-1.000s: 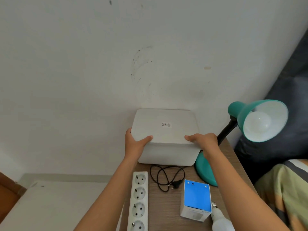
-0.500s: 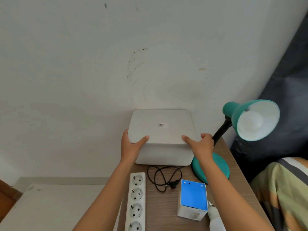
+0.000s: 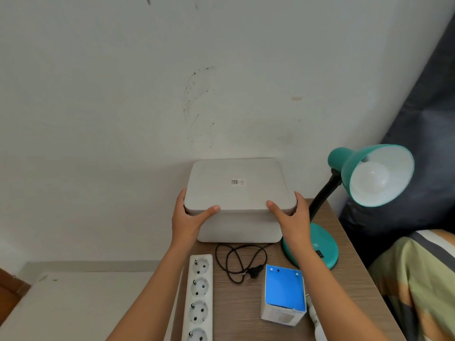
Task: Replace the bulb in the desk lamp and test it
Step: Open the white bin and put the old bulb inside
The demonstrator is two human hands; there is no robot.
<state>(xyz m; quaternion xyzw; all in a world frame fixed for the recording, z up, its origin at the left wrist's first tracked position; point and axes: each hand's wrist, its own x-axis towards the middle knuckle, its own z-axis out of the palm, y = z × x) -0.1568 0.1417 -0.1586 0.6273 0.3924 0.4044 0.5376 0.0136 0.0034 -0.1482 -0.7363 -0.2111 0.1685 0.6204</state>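
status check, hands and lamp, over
Left hand and right hand grip the white box lid, thumbs on top. Desk lamp not in hand, bulb seated, unlit; plug loose beside power strip. Blue carton in front of lamp base.

Teal desk lamp (image 3: 349,166), white bulb (image 3: 371,179) fitted

Arms stretched forward — left hand (image 3: 189,221) and right hand (image 3: 293,219) grip the near corners of the white box (image 3: 236,193), thumbs on top
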